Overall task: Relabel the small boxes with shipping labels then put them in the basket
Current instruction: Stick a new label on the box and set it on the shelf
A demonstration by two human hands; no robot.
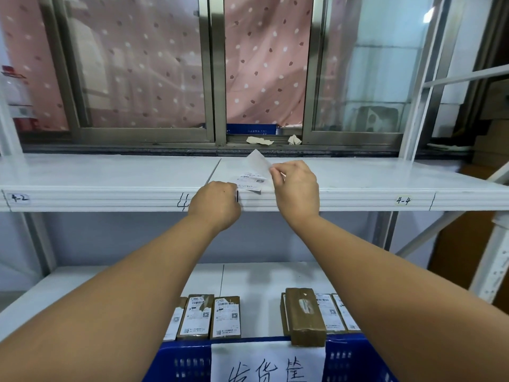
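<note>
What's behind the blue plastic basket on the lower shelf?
Small brown cardboard boxes with white shipping labels lie in two groups on the white lower shelf. One brown taped box overlaps the blue plastic basket rim. The rim and forearms hide their near ends.

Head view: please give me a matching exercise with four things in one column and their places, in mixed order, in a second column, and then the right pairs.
Things
1. shipping label
2. basket
3. bare brown box
4. paper scraps

Places
A. in the window track
B. lying over the basket's rim
C. pinched by the left hand and the right hand above the upper shelf
D. at the bottom edge, with a handwritten sign on it

Pairs: 1-C, 2-D, 3-B, 4-A
</note>
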